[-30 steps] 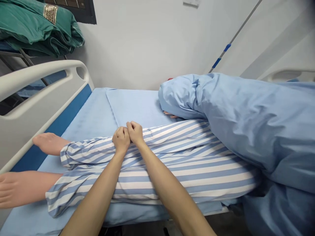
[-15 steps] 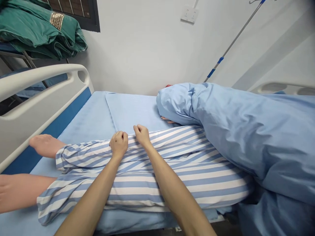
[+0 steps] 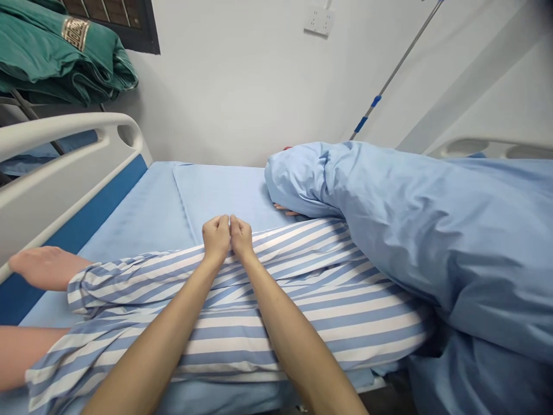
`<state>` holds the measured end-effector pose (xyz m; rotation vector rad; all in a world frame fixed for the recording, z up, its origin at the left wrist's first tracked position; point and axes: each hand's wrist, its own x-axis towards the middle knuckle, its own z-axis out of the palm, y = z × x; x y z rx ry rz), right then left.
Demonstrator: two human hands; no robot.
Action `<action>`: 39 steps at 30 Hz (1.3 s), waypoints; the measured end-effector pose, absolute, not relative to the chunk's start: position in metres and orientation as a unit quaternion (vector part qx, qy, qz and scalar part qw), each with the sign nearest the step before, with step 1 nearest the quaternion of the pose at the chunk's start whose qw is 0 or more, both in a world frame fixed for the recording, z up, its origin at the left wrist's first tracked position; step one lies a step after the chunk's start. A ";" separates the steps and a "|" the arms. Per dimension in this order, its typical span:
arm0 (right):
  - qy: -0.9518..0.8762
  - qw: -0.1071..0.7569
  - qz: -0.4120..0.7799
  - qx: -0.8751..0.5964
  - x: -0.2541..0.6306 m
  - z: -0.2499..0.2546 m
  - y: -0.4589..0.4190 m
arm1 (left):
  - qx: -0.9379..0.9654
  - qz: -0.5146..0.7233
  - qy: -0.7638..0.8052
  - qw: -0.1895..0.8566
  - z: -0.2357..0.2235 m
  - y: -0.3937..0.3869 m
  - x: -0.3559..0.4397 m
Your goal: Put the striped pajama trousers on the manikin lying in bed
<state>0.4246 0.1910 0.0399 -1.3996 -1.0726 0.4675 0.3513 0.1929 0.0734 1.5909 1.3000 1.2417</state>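
My left hand point(image 3: 216, 237) and my right hand point(image 3: 241, 235) are both closed into fists, knuckles side by side and almost touching, with nothing visible in them. They are over the far edge of the blue-and-white striped trousers point(image 3: 311, 311) on the far leg of a figure lying on the bed. Whether the fists press on the leg is hard to tell. Bare feet, including the far foot point(image 3: 49, 268), stick out at the left. A light blue quilt point(image 3: 397, 213) covers the upper part of the figure, and a few fingertips point(image 3: 285, 210) show under its edge.
A white and blue bed end board point(image 3: 69, 190) stands at the left. The light blue sheet point(image 3: 224, 190) runs to the wall. A drip pole point(image 3: 401, 60) leans behind the quilt, below a wall socket point(image 3: 318, 21). Green folded covers point(image 3: 64, 57) lie at the upper left.
My two fists have come together from a gap apart, the left moving right and the right slightly left. The view has shifted a little to the right.
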 end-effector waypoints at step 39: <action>-0.445 0.644 0.286 -0.553 0.497 0.050 0.187 | 0.665 0.445 0.454 0.392 0.078 0.198 0.407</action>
